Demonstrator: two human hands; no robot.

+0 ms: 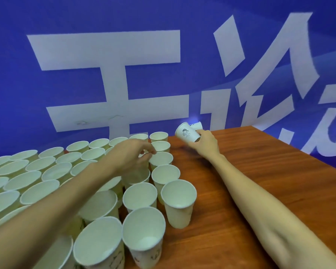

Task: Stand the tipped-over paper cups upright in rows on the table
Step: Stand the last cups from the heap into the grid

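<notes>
Head view: the right hand (205, 141) grips a tilted paper cup (186, 133) by its base end near the far edge of the wooden table (260, 171), its mouth turned up and left; a second tipped cup (197, 125) lies just behind; the left hand (132, 154), fingers loosely curled, rests over the upright cups (140, 197) in rows at left; whether it pinches a rim cannot be told.

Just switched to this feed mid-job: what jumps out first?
A dense block of upright paper cups fills the table's left half. At the far edge the right hand grips a tilted printed cup, another cup just behind it. The left hand is among the rows.
</notes>
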